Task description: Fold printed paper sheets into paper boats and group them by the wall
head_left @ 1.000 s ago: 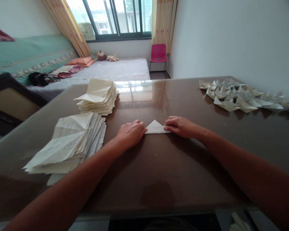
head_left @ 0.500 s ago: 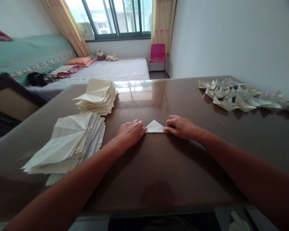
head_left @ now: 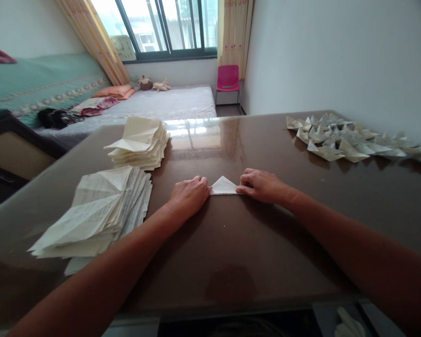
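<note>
A small folded paper (head_left: pixel 223 186) lies on the brown table, its peak pointing away from me and its straight edge toward me. My left hand (head_left: pixel 192 191) is closed on its left corner, thumb at the edge. At the opposite corner, my right hand (head_left: pixel 257 186) grips the paper the same way, fingers curled and thumb along the edge. Both corners are hidden under the fingers.
Two stacks of creased written sheets, a nearer white stack (head_left: pixel 98 210) and a farther cream stack (head_left: pixel 140 142), sit at the left. Several folded paper boats (head_left: pixel 337 135) cluster at the far right by the wall. Beyond the table (head_left: pixel 203 262) are a bed (head_left: pixel 182 100) and a pink chair (head_left: pixel 228 78).
The whole view has shifted very slightly. Both hands stay on the two corners of the folded paper, with no clear movement of the paper itself.
</note>
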`<state>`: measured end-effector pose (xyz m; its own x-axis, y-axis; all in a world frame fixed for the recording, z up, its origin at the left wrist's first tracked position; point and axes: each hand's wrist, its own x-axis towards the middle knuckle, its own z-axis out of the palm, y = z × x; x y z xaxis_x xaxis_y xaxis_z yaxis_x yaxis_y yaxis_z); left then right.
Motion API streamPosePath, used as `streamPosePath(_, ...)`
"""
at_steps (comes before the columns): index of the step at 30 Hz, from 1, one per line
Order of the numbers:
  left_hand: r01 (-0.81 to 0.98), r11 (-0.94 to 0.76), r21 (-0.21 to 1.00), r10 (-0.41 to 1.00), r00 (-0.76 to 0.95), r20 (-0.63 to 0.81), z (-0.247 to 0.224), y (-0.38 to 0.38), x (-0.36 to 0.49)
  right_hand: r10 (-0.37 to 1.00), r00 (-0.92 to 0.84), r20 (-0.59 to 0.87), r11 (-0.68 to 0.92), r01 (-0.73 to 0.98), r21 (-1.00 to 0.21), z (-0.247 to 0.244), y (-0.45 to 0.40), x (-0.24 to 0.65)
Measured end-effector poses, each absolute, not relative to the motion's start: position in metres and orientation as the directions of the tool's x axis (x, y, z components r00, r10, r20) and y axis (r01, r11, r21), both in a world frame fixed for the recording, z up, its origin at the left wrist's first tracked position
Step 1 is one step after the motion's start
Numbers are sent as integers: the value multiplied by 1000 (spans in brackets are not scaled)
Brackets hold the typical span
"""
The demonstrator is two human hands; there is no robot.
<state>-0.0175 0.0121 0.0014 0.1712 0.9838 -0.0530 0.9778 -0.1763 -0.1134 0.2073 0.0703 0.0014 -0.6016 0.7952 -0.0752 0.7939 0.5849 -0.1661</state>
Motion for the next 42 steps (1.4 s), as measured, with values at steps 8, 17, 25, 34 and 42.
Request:
streamPosePath(8, 834, -523, -175, 827, 546, 130, 2, 5, -11, 809, -584, -72, 561, 802, -204, 1, 72, 209)
streamPosePath(17, 699, -669, -252, 723, 690, -5, 0, 8, -14, 807, -589, -44, 566, 793, -225, -1, 74, 212)
streamPosePath(25, 717, -643, -269, 749, 663, -23, 2, 3, -12, 699, -705, 117, 713, 678, -178, 20, 53, 208)
streamPosePath(34, 722, -638, -267, 752, 658, -17, 2, 0, -9, 674, -727, -135, 738, 668, 89, 23, 8, 191)
streamPosePath(42, 745, -583, -325, 793, 609, -26, 5, -12, -7, 688, -707, -164, 726, 672, 145, 21, 6, 193)
